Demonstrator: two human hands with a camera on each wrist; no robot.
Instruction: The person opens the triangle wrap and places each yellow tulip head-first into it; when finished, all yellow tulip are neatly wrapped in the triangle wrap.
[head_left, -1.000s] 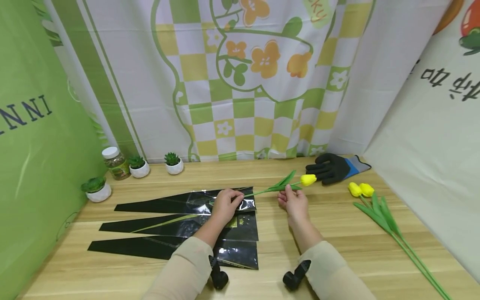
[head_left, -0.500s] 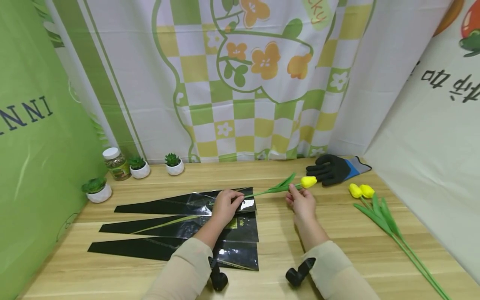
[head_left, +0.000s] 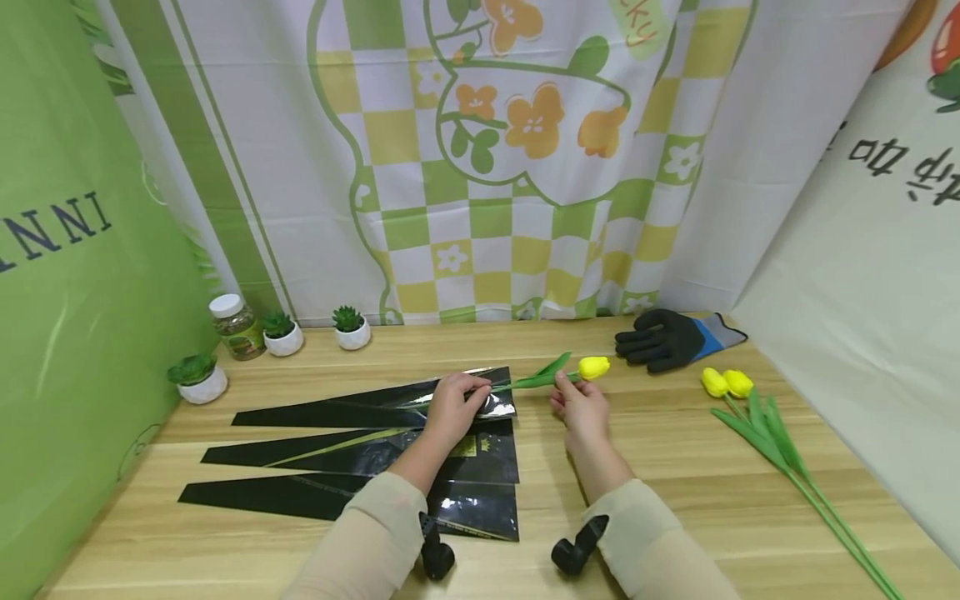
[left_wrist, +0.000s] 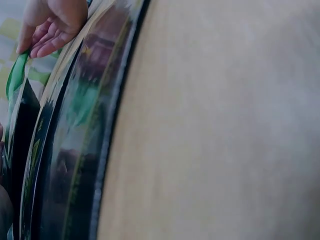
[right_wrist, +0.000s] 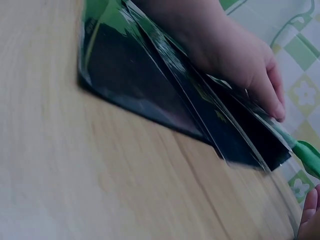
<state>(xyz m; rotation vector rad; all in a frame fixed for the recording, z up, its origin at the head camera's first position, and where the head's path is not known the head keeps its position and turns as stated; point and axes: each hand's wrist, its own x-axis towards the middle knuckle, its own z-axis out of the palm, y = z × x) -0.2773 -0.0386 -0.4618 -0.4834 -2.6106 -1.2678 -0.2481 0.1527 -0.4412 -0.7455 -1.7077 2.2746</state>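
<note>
A yellow artificial tulip (head_left: 593, 367) lies across the far black wrapping sleeve (head_left: 315, 407), its stem running in at the sleeve's wide right end. My right hand (head_left: 583, 407) pinches the tulip by its green leaves, just below the bloom; the left wrist view shows thumb and finger on a leaf (left_wrist: 17, 75). My left hand (head_left: 453, 404) pinches the open end of that sleeve, thumb and fingers at its clear film where the stem enters. Two more black sleeves, a middle one (head_left: 360, 450) and a near one (head_left: 300, 495), lie below it, partly under my left forearm.
On the right lie tulips with two yellow blooms (head_left: 726, 382) and long stems. A black and blue work glove (head_left: 667, 340) rests at the back right. Small potted succulents (head_left: 351, 327) and a white-lidded jar (head_left: 236, 327) stand at the back left.
My right hand slid right along the tulip, then moved back left with it. The bloom now sits further left, with more stem inside the sleeve. My left hand has stayed in place.
</note>
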